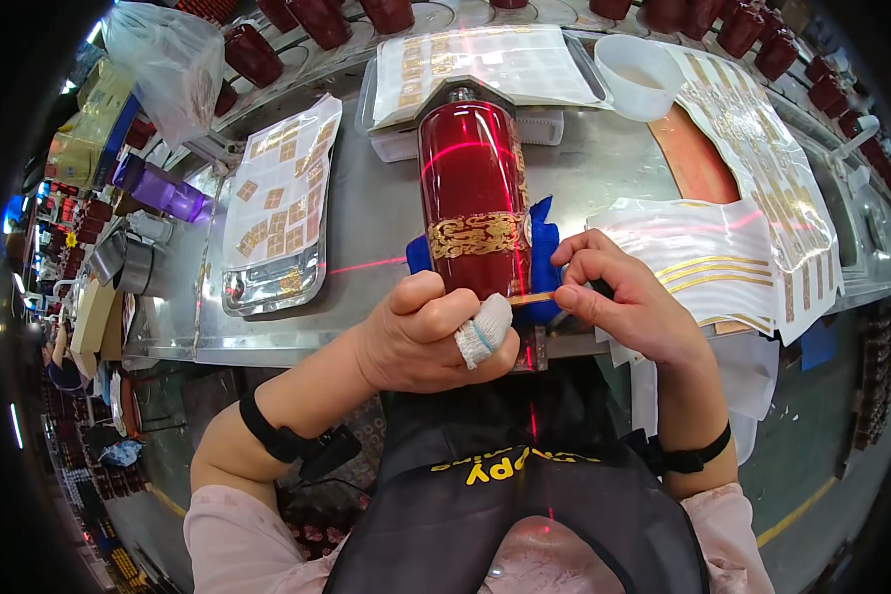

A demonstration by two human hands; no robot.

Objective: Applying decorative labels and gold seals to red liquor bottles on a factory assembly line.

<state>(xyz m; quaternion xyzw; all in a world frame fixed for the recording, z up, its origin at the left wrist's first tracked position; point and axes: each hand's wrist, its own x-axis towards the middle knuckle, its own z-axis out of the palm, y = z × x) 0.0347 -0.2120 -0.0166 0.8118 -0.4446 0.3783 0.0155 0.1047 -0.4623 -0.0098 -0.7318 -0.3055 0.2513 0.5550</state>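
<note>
1. Workshop floor and shelving curve round the outer edge; across the middle lies a metal bench (366, 223), crossed by thin red light lines. (Clock hours are read from the centre of the view.)
2. Sheets of gold patterned pieces lie about it: a long one (797, 233) at 2 o'clock, a sheet with curved gold stripes (653, 238) at 3, another (495, 59) at 12, and one (279, 223) at 10 over a metal tray (297, 294).
3. At 12 o'clock, nearer than the top sheet, is the dark red bottle (470, 163), lying with its neck away from the person; an ornate gold band (475, 236) crosses its lower body.
4. Dark red jars (317, 20) stand in a row along the far side, from 11 to 2 o'clock.
5. Blue cloth (544, 252) shows on both sides of the bottle's lower part.
6. Both hands are just below the bottle's base. The left hand (441, 332) is curled inward, one digit in a white wrap (483, 332); the right hand (619, 292) pinches a narrow gold strip (533, 298) between thumb and finger.
7. That strip reaches across to the wrapped digit; whether the left hand grips it, I cannot tell.
</note>
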